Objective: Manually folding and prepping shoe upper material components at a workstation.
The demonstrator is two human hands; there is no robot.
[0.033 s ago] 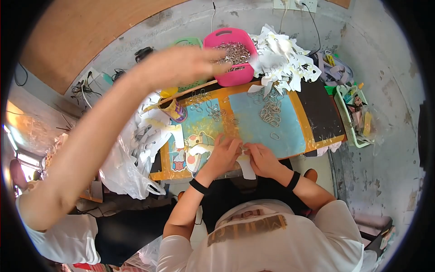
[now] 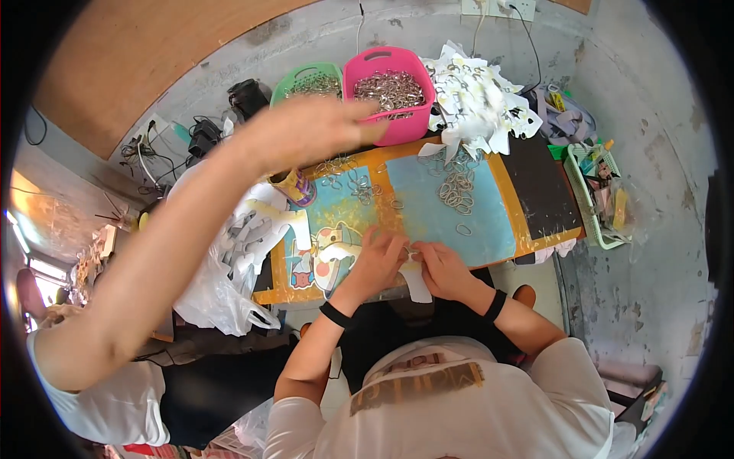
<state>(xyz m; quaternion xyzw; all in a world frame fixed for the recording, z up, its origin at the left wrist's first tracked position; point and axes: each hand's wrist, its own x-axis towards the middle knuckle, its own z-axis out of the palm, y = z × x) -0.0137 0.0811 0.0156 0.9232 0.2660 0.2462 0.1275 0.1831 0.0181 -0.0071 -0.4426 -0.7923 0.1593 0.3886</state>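
My left hand (image 2: 378,262) and my right hand (image 2: 445,271) meet at the table's near edge, fingers pinched together. Between them hangs a white paper-like strip (image 2: 418,284), its upper end hidden by my fingertips. Anything small held along with it cannot be made out. Left of my hands lies a flat cartoon-printed piece (image 2: 325,256). Beyond them, oval metal rings (image 2: 457,191) are heaped on the blue mat (image 2: 489,229), with several more scattered to the left.
A co-worker's arm (image 2: 206,191) stretches from the left, its blurred hand before a pink basket (image 2: 405,126) of metal clasps. Beside that stands a green basket (image 2: 284,84). White pieces (image 2: 482,99) pile up at the back right; a plastic bag (image 2: 222,306) sits left, a pale tray (image 2: 581,191) right.
The co-worker's hand has dropped slightly toward me, uncovering more of the green basket. A blurred white patch over the pile of pieces has shifted right. My hands look the same.
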